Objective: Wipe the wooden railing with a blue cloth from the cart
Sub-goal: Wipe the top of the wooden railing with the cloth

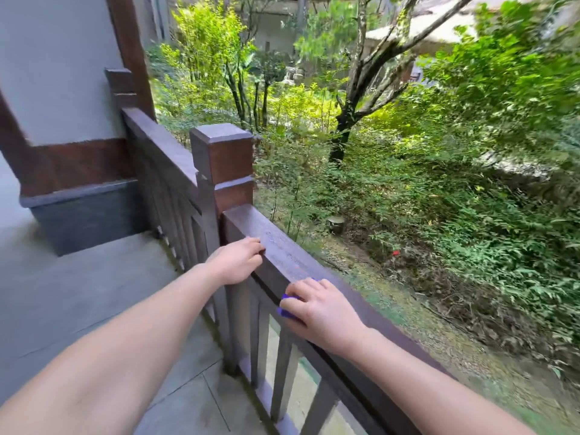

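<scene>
Wooden railing (pixel 282 252), blue cloth (pixel 287 310) and hands on top

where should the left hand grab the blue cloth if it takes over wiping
Take the blue cloth by its left edge, coming from the post side along the railing. That edge is the only part peeking out from under the right hand, which presses the rest flat. The left hand already rests nearby.

The head view looks forward and down, close over the railing (pixel 301 265), garden beyond.
</scene>
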{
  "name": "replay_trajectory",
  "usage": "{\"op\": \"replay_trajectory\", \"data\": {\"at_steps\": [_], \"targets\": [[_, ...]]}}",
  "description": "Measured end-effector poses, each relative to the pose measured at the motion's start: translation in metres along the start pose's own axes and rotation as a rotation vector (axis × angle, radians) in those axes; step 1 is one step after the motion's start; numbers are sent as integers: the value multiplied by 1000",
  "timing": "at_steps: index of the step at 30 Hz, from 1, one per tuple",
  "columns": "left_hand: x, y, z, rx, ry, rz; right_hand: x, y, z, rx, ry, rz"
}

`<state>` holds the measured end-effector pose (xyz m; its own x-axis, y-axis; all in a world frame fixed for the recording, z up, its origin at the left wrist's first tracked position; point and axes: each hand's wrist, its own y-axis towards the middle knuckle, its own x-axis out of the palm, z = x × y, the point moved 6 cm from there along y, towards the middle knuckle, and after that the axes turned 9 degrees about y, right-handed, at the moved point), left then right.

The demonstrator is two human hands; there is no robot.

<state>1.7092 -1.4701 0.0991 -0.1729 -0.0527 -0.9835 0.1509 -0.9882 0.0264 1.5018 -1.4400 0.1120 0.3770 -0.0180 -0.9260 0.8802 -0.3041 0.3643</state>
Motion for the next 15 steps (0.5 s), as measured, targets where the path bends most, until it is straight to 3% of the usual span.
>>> {"op": "replay_trajectory", "data": {"at_steps": [7, 15], "targets": [[0, -34, 22, -15, 100, 71, -21, 0, 36, 377, 187, 116], [-13, -113, 21, -270, 159, 197, -31, 26, 7, 311, 280, 185]]}}
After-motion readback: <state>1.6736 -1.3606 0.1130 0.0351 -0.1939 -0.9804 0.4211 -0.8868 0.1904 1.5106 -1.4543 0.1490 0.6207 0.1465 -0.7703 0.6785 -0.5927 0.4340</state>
